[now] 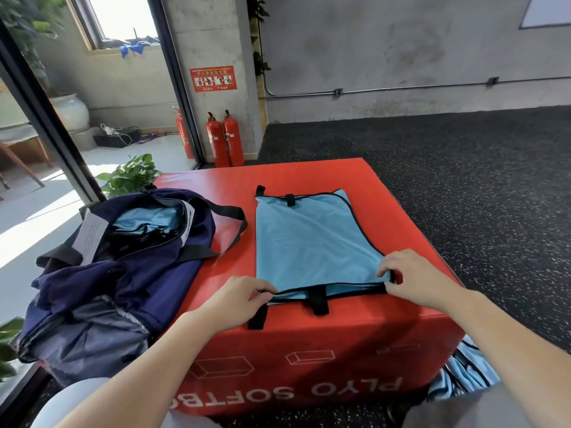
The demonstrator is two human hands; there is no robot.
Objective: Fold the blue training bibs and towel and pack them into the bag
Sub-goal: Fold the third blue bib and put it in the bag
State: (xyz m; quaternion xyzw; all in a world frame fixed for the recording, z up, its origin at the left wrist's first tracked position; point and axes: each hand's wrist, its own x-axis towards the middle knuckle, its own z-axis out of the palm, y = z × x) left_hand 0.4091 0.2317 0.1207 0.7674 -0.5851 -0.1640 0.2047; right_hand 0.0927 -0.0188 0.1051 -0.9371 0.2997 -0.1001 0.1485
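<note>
The near left corner of a light blue bib [312,242] is pinched between the thumb and fingers of the left hand [239,299], and the near right corner is pinched in the same way by the right hand [417,278], the fingers of both hands being curled onto the black-trimmed hem. The bib is laid flat on the top of a red soft box [309,359], with its near edge close to the box's front edge; several black straps are seen on it, two at the far end and two hanging over the near edge between the hands. One open navy bag [123,267] is set just beside the bib on the left, partly on the box and partly slumped over its left side, with one black handle [228,223] lying towards the bib. Inside the bag's mouth more light blue cloth [148,219] is seen; whether it is a bib or the towel cannot be told. A white tag [91,237] lies on the bag's left rim. At the box's right front corner a bunch of further blue cloth [466,372] with black trim hangs below the right forearm; the number of pieces in it cannot be counted. The box is stood on a dark speckled floor [463,186]. Behind it three red fire extinguishers [224,140] are stood against a concrete pillar, under one red notice [213,78]. A green plant [133,174] is seen behind the bag, and a white pot [69,111] beyond the glass.
</note>
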